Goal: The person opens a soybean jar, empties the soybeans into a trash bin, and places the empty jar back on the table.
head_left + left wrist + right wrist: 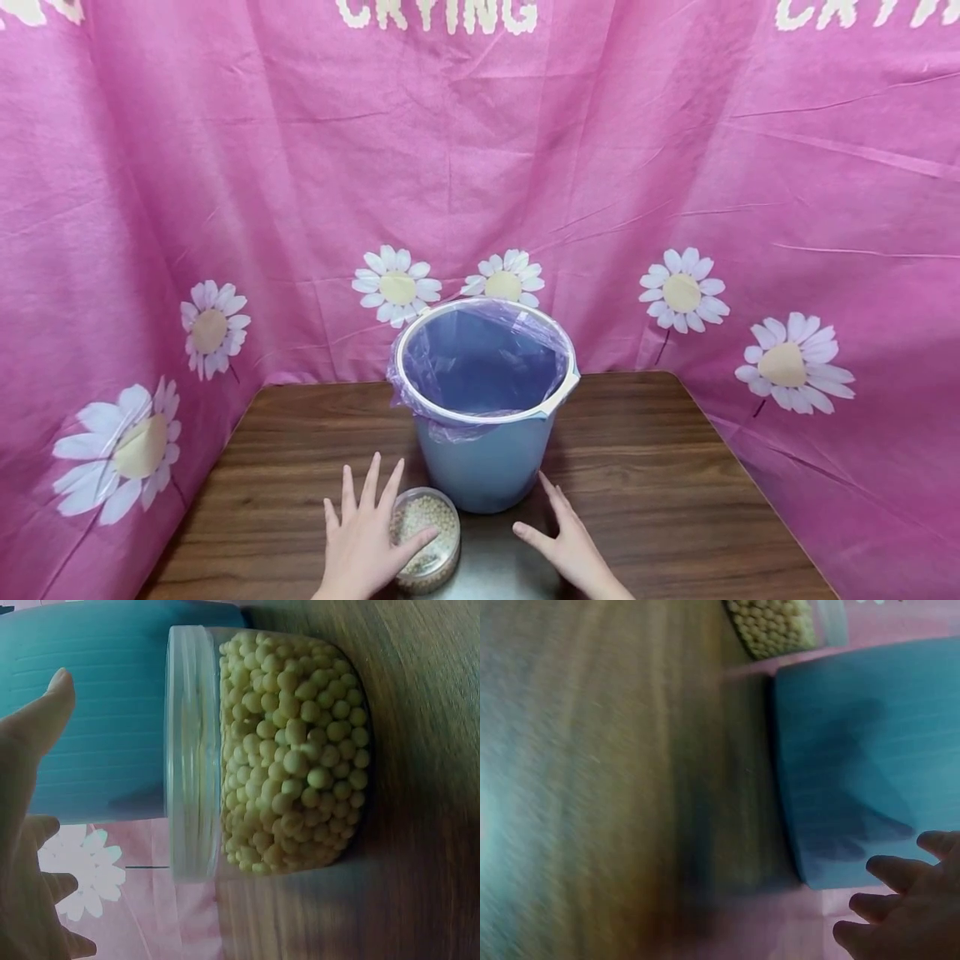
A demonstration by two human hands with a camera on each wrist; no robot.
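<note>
A clear round plastic jar (441, 550) with a lid, full of small pale-yellow round beans (292, 757), stands on the table in front of the bucket's left side. My left hand (363, 533) is spread beside and above this jar, its thumb over the lid in the head view; whether it touches cannot be told. A blue bucket (483, 467) stands upright with a thin purple plastic bag (450, 429) lining it and folded over its white rim. Near the bucket's lower right side, my right hand (573, 550) has its fingers extended and holds nothing.
The wooden table (660, 483) carries the bucket and the jar. A pink cloth (600, 167) with white daisies hangs round its back and both sides. Bright glare lies on the table between the hands.
</note>
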